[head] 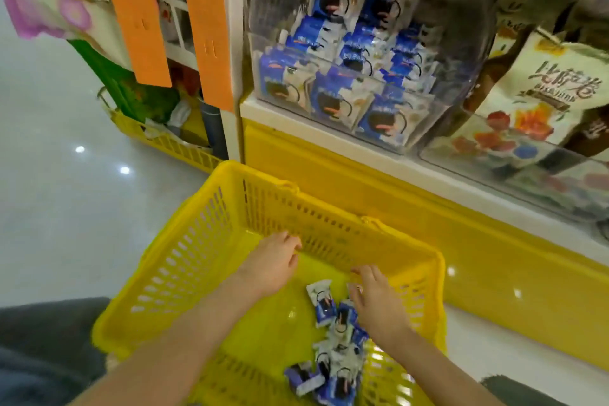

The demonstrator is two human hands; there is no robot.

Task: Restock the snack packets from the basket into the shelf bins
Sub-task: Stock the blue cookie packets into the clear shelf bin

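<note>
- Snack packets (333,349), blue and white, lie heaped in the near right corner of the basket, below a shelf (313,138) whose white ledge juts forward. A handful lifted straight up would likely catch on that ledge.
- The floor (49,208), glossy and open to the left, gives the only wide room for moving. A packet dropped there may well skid away.
- The basket (184,260), yellow and slotted, sits on the floor just before the shelf base. Its far rim stands between the pile and the bin, and a forearm dragged across it could shift or tip it.
- The bin (421,128), clear-walled, holds many matching packets stacked close to its front wall. Its mouth is blurred, so the room left inside cannot be judged, and overfilling could spill stock forward.
- The big bags (540,82) in the neighbouring bin crowd the right side. A careless toss could land among them.
- The left hand (275,264) hangs near the basket's far wall, fingers loosely bent, holding nothing.
- The right hand (375,300) hovers over the top of the pile, fingers spread and relaxed, gripping nothing. A loose grab at the slick wrappers would likely shed one.
</note>
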